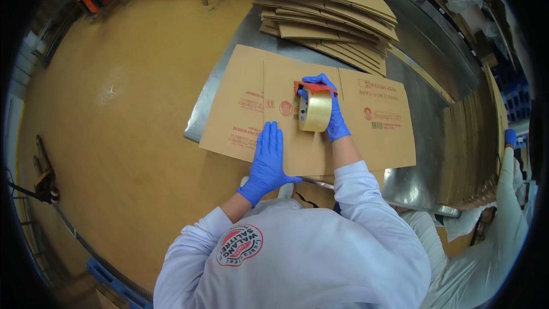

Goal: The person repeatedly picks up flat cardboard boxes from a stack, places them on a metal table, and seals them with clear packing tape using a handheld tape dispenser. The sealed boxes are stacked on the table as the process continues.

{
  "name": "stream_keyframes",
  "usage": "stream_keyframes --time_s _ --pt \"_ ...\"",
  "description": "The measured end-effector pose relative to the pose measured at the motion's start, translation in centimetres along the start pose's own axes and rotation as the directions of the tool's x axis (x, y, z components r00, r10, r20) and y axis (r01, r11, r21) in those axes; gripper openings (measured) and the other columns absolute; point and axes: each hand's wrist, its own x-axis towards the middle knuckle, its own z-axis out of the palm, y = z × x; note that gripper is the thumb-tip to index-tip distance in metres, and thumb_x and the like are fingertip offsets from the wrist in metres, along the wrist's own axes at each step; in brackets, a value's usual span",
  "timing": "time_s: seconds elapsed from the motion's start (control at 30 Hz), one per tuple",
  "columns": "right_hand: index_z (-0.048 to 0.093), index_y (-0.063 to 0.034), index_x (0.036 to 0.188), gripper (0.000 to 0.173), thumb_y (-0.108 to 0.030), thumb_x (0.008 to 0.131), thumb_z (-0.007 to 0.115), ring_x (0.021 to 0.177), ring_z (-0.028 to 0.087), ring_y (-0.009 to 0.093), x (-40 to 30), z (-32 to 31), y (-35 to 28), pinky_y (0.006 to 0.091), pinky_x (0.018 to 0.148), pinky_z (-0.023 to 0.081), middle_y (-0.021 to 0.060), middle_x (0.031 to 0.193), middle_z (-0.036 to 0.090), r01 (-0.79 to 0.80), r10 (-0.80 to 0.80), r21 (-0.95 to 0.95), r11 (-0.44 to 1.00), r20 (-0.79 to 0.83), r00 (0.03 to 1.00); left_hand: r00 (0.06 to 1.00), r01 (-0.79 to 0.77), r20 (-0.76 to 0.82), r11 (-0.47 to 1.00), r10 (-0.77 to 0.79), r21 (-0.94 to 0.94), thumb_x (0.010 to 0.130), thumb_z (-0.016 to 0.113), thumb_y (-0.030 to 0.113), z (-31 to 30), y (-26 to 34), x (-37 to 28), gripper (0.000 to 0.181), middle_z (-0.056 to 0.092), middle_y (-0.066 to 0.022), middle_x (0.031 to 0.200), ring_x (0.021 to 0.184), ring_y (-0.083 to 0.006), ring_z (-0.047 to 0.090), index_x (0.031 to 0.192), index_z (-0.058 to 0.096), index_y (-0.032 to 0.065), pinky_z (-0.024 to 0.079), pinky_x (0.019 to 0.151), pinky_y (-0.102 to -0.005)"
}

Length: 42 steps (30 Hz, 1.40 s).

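Note:
A flattened, printed cardboard box (309, 154) lies across the steel table in front of me. My right hand (336, 111), in a blue glove, grips a red tape dispenser (317, 87). On it sits a wide roll of clear packing tape (317, 113), just over the middle panel of the cardboard. My left hand (268, 161), gloved in blue too, rests flat on the box near its front edge. Its fingers point away from me and the thumb is spread to the right. Whether the tape touches the cardboard, I cannot tell.
Beyond the box, a tall stack of flat cardboard boxes (330, 17) stands on the steel table (218, 73). More flattened boxes (467, 137) stand on edge at the right, beside a person in white (484, 257). A pallet jack (45, 176) is on the floor at left.

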Motion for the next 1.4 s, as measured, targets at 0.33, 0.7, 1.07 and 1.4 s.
stream_keyframes --time_s 0.33,0.7,1.07,1.4 --pt "0.063 -0.0051 0.098 0.009 -0.006 0.089 0.064 0.094 0.064 0.016 -14.6 0.3 -3.7 0.0277 0.074 0.057 0.0075 0.100 0.064 -0.153 0.143 -0.131 0.980 -0.081 0.986 0.987 0.016 0.153 0.986 -0.041 0.166 0.056 0.072 0.073 -1.1 0.4 0.9 0.136 0.011 -0.0318 0.154 0.145 -0.0436 0.005 0.145 0.016 -0.0137 0.007 0.118 -0.0509" --pt "0.056 -0.0032 0.122 0.030 -0.020 0.098 0.049 0.098 0.066 0.023 -11.2 -1.9 -6.6 0.0355 0.082 0.055 0.0125 0.110 0.066 -0.500 0.449 0.573 0.649 0.243 0.860 0.996 -0.023 0.085 0.961 0.000 0.276 0.057 0.084 0.052 -0.1 0.2 0.3 0.123 0.013 -0.0324 0.153 0.144 -0.0456 0.010 0.144 0.024 -0.0098 0.016 0.114 -0.0584" --pt "0.063 0.0008 0.093 0.040 -0.024 0.069 0.083 0.097 0.062 0.030 -21.4 -9.0 -16.6 0.0456 0.099 0.044 0.0152 0.096 0.065 0.589 -0.543 0.011 0.808 -0.376 0.751 0.833 -0.396 -0.291 0.874 0.472 0.283 0.069 0.057 -0.009 -16.0 -1.2 9.5 0.064 0.064 -0.0037 0.124 0.115 -0.0289 0.061 0.126 0.062 0.0211 0.053 0.072 -0.0349" --pt "0.063 0.0037 0.096 0.037 -0.012 0.067 0.079 0.100 0.062 0.029 -26.5 -11.9 -12.6 0.0416 0.096 0.046 0.0150 0.099 0.065 0.349 -0.332 -0.073 0.934 -0.532 0.779 0.812 0.069 -0.421 0.650 0.405 0.757 0.070 0.078 0.013 -26.3 -1.4 24.6 0.092 0.027 -0.0010 0.157 0.143 -0.0331 0.026 0.148 0.034 0.0289 0.033 0.105 -0.0635"
